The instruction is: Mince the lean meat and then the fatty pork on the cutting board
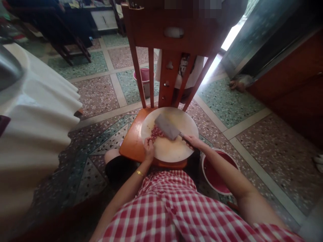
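A round, pale cutting board (174, 152) lies on the seat of a wooden chair (133, 143). My right hand (193, 142) is wrapped round the dark handle of a cleaver (167, 127). Its broad grey blade is tilted over the board, above the right side of a small heap of chopped red meat (156, 132). My left hand (149, 144) rests at the board's left edge, just below the heap, with its fingers curled together. Whether a bit of meat is between those fingers is too small to make out.
A bucket with a red inside (218, 174) stands on the floor right of the chair. Behind the chair back are another pinkish bucket (144, 74) and a person in light clothing (199, 69). A table with a cream cloth (47, 97) stands at the left.
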`<control>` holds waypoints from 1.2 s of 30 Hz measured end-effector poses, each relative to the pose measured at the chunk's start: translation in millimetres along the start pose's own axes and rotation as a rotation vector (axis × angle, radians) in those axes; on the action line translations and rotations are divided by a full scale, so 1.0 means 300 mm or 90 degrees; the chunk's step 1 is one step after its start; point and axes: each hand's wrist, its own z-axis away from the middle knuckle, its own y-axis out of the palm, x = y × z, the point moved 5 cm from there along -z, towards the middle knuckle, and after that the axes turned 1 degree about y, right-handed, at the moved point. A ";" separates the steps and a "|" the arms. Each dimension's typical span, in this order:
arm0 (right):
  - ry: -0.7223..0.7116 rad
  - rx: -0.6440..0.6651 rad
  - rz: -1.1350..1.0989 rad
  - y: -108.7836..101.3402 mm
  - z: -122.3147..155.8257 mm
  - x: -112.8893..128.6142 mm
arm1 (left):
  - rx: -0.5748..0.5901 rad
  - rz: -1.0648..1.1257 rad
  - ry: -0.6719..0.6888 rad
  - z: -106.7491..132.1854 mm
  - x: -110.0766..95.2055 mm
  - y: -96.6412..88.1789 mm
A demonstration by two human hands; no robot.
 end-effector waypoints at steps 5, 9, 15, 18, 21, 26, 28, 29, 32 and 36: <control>-0.017 -0.015 -0.176 0.076 0.110 -0.008 | -0.009 0.007 -0.004 0.008 0.009 -0.012; -0.167 -0.062 -0.014 0.164 0.233 0.052 | -0.052 0.040 -0.019 0.007 0.001 -0.080; -0.299 -0.088 0.447 0.329 0.311 0.043 | -0.115 0.098 -0.029 0.016 -0.029 -0.156; -0.282 -0.086 0.558 0.373 0.294 0.006 | -0.150 0.132 -0.051 0.033 -0.025 -0.184; -0.270 -0.086 0.619 0.394 0.277 -0.006 | -0.164 0.148 -0.058 0.045 -0.021 -0.203; -0.239 -0.066 0.652 0.428 0.264 -0.016 | -0.170 0.151 -0.037 0.044 -0.028 -0.225; -0.211 -0.063 0.674 0.447 0.242 -0.012 | -0.167 0.142 -0.032 0.041 -0.029 -0.227; -0.193 -0.063 0.683 0.458 0.223 -0.003 | -0.165 0.139 -0.034 0.040 -0.027 -0.226; -0.142 -0.088 0.666 0.489 0.141 0.065 | -0.168 0.136 -0.050 0.040 -0.024 -0.217; -0.113 -0.138 0.336 0.482 0.032 0.198 | -0.161 0.126 -0.057 0.048 -0.035 -0.213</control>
